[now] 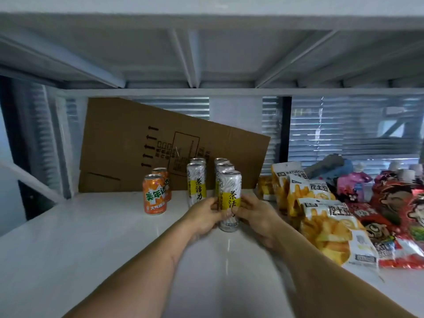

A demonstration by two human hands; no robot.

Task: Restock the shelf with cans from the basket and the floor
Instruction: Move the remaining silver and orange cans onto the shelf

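Observation:
A tall white can with a yellow label (231, 191) stands upright on the white shelf (91, 237), at the front of the right row. My left hand (204, 214) grips its left side and my right hand (254, 214) grips its right side. Behind it stand two more tall white cans (226, 167) in the same row. To the left is a second row of tall white cans (196, 180). Further left stand two short orange cans (154, 193), one behind the other. The basket and the floor are out of view.
A flattened cardboard box (137, 143) leans against the back of the shelf behind the cans. Snack bags (328, 226) and red packets (394, 203) fill the right part of the shelf. The upper shelf's underside (206, 53) hangs overhead.

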